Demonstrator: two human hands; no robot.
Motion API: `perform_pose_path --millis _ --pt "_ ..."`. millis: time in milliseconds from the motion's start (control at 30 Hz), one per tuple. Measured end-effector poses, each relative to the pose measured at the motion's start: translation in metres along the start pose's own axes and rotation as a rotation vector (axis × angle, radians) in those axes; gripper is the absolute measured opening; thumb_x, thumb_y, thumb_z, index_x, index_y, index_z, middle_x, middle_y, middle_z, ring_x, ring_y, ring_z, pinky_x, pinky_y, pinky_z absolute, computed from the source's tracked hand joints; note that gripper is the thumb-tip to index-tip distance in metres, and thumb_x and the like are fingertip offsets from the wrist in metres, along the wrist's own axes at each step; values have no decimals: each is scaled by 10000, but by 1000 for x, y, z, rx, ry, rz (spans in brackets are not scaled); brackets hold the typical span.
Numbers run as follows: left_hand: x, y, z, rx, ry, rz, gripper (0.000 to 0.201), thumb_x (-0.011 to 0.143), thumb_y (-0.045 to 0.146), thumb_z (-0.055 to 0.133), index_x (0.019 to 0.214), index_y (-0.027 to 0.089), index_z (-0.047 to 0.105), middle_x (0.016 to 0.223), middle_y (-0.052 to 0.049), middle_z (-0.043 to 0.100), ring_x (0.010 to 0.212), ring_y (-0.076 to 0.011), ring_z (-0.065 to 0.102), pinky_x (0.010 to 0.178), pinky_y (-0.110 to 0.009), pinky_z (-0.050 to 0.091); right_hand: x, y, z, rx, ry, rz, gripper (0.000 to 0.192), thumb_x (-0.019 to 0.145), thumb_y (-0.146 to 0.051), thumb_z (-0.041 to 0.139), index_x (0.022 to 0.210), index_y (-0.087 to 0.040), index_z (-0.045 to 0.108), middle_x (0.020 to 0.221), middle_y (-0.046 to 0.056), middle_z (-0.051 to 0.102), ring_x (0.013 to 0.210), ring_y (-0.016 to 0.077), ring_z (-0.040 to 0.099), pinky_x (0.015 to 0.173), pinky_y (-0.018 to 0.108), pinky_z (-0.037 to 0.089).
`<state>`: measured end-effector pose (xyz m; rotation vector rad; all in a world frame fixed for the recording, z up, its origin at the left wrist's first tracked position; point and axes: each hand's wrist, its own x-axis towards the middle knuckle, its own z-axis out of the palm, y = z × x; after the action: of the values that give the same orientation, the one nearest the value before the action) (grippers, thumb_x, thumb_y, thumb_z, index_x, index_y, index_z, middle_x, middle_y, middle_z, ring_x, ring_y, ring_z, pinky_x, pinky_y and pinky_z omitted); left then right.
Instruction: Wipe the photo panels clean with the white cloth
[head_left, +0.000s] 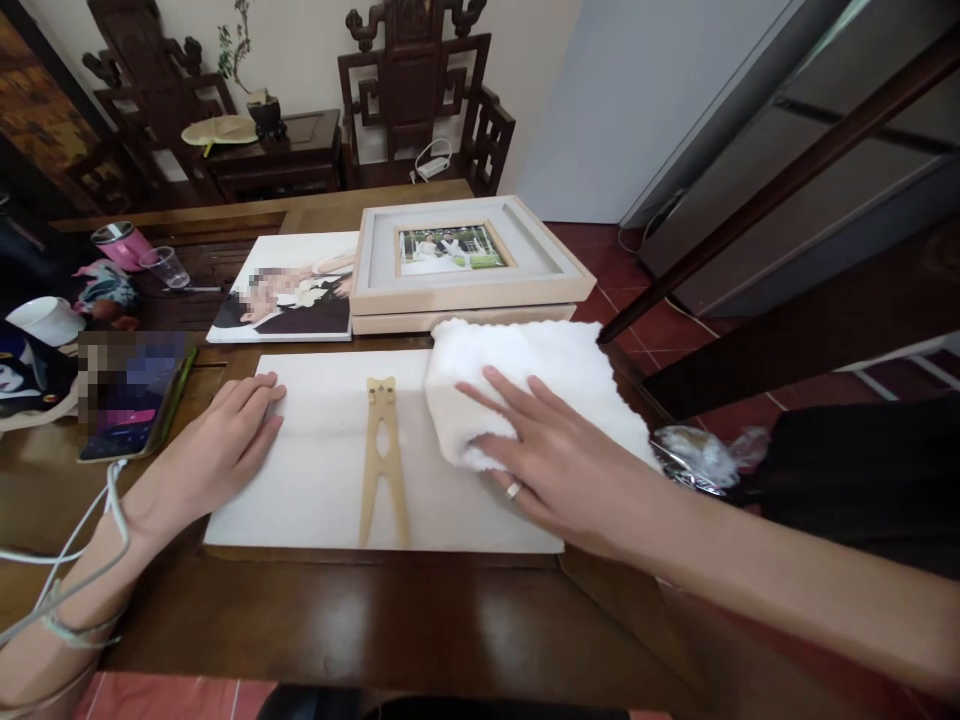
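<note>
A white panel [315,490] lies flat on the wooden table, with a pale stand leg [384,455] shaped like a long fork on its middle. My left hand [236,440] rests on the panel's left edge, fingers stretched and thumb apart, holding nothing. On the panel's right part, my right hand [540,455], a ring on one finger, presses a fluffy white cloth [555,350] with spread fingers. The cloth bunches up around those fingers and hangs past the panel's right side. Its underside is hidden.
Behind the panel stand stacked wooden picture frames [472,295] and a photo panel [300,315]. To the left lie a phone [124,425] with a white cable [112,500], a white cup [46,320], a clear cup [166,270] and a pink mug [124,245]. Plastic wrap [701,460] is at right.
</note>
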<state>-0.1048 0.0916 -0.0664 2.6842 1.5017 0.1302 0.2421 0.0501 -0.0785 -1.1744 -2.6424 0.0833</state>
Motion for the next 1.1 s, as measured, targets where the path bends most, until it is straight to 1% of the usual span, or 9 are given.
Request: perform_pose_path --millis 133,233,300,433,600,800,967,1033,1100 --pt "1 2 0 -3 9 -7 385 978 384 281 1212 168 496 1320 -170 513 1284 -324 479 1102 -528 389 -13 -41 -3 160 -83 -119 286 685 -131 697 955 -211 749 1468 219 443 1368 494 300 1035 708 321" --pt "2 3 0 -28 16 -11 377 969 388 296 1191 177 516 1298 -170 533 1279 -339 486 1100 -530 394 -14 -55 -10 183 -132 -272 200 705 -194 728 903 -175 754 1410 254 497 1328 501 359 1044 655 360" --pt "2 3 0 -35 18 -17 380 966 391 304 1191 173 520 1298 -173 535 1277 -345 488 1103 -530 392 -9 -52 -13 181 -147 -287 213 735 -199 713 940 -159 752 1405 270 492 1328 485 371 1052 616 379" --pt "2 7 -3 -1 -23 -33 398 985 369 284 1223 130 494 1336 -188 500 1304 -330 457 1125 -515 361 11 -25 -14 178 -211 -177 289 772 -144 659 1051 -180 725 1489 220 409 1394 427 287 1096 614 315" --pt "2 11 -7 35 -70 -30 420 1006 336 273 1250 57 471 1368 -210 462 1328 -322 417 1141 -493 335 27 3 -8 105 -156 -60 274 872 -93 476 1056 -119 677 1480 201 439 1419 400 269 1104 638 285" --pt "3 7 -1 55 -16 -3 433 1001 357 255 1225 80 500 1324 -187 500 1307 -296 440 1122 -479 359 38 -4 -3 248 -117 -41 228 880 -128 484 1051 -144 634 1360 166 559 1407 396 310 1107 634 273" --pt "5 6 0 65 -14 -8 440 1000 364 252 1237 84 495 1311 -179 507 1295 -285 445 1114 -459 361 72 -15 -9 327 -155 -109 170 906 -140 453 927 -170 619 1010 116 693 1225 352 517 990 551 411" --pt "5 7 -1 64 -18 -12 441 1001 364 251 1234 82 497 1308 -179 509 1294 -285 442 1110 -457 362 85 -19 -10 335 -163 -154 169 919 -146 446 909 -169 613 923 99 690 1178 338 536 962 507 424" --pt "6 8 -1 63 -26 -14 444 1002 362 252 1233 74 499 1307 -182 507 1290 -286 442 1109 -457 360 91 -20 -10 320 -172 -181 173 924 -143 444 928 -159 616 900 101 683 1216 339 506 988 499 394"
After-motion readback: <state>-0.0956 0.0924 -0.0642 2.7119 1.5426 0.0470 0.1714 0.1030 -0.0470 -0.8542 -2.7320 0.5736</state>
